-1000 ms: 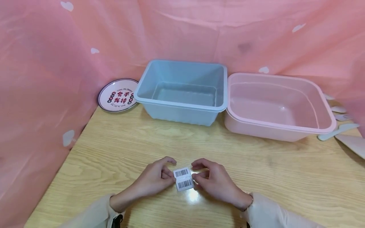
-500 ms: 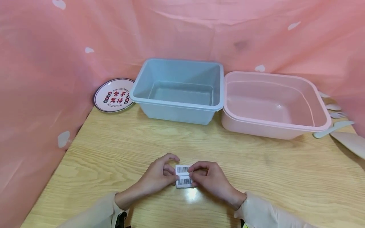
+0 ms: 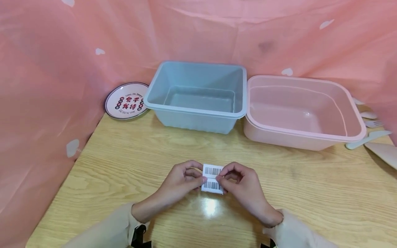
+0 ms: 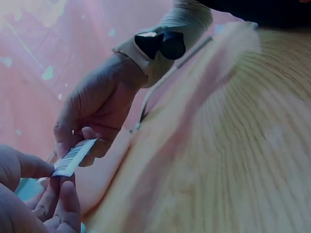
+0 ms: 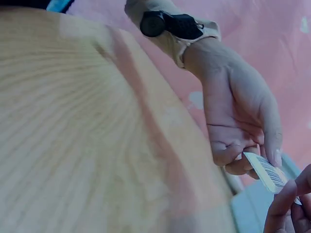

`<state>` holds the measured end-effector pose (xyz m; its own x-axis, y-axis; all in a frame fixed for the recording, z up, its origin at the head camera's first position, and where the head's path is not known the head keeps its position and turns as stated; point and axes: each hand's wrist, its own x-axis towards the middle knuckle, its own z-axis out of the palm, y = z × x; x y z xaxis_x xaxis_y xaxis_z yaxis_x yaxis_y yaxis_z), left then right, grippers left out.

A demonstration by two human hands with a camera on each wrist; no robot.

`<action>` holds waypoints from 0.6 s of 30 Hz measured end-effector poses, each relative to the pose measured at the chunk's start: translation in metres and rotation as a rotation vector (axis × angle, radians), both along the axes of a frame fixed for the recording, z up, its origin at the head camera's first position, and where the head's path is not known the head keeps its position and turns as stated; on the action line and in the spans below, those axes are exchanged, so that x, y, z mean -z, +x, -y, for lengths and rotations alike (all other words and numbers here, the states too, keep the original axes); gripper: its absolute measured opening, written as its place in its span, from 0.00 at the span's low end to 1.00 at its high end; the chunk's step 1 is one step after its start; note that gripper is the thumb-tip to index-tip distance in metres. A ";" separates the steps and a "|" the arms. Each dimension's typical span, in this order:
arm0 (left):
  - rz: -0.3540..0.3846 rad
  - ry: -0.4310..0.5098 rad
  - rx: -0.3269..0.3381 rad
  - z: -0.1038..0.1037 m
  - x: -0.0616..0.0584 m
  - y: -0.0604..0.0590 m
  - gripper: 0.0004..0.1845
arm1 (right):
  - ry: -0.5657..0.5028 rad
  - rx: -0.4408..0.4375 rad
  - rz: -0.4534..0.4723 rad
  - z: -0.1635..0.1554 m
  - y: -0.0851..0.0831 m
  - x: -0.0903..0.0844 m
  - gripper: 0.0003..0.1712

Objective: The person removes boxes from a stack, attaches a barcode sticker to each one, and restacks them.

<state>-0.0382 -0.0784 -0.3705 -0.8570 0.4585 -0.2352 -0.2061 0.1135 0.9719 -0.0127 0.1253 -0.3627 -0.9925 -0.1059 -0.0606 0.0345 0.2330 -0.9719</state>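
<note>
A small white label sheet [image 3: 212, 178] with two printed barcodes is held just above the wooden table [image 3: 124, 162], near its front middle. My left hand [image 3: 200, 179] pinches its left edge with curled fingers. My right hand [image 3: 219, 179] pinches its right edge the same way. In the left wrist view the label sheet [image 4: 74, 157] shows edge-on between my left hand [image 4: 51, 171] and my right hand [image 4: 80, 143]. The right wrist view shows the label sheet [image 5: 266, 172] between my left hand [image 5: 250, 158] and my right hand's fingertips [image 5: 286, 194].
A blue plastic tub [image 3: 161, 105] and a pink plastic tub [image 3: 307, 136] stand side by side at the back. A round printed plate [image 3: 126, 102] leans at the back left. Pale cutlery [image 3: 367, 138] lies at the far right edge. Pink cloth walls enclose the table.
Both hands have lifted the barcode sheet slightly away from me and to the right, and my right fingers have closed in on its right edge.
</note>
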 end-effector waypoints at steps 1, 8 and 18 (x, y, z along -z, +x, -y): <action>-0.006 0.007 -0.008 -0.002 -0.002 -0.001 0.16 | -0.002 0.010 -0.020 -0.002 0.000 -0.002 0.04; -0.105 0.044 -0.008 -0.015 -0.018 -0.006 0.08 | -0.021 0.062 -0.083 -0.013 -0.002 -0.018 0.05; -0.167 0.034 -0.105 -0.024 -0.020 -0.008 0.08 | 0.233 0.168 -0.744 -0.017 -0.007 -0.022 0.11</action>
<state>-0.0466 -0.0548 -0.3503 -0.9263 0.3697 -0.0719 -0.0507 0.0666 0.9965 -0.0196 0.1421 -0.3409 -0.7826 -0.0177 0.6222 -0.5519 0.4822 -0.6804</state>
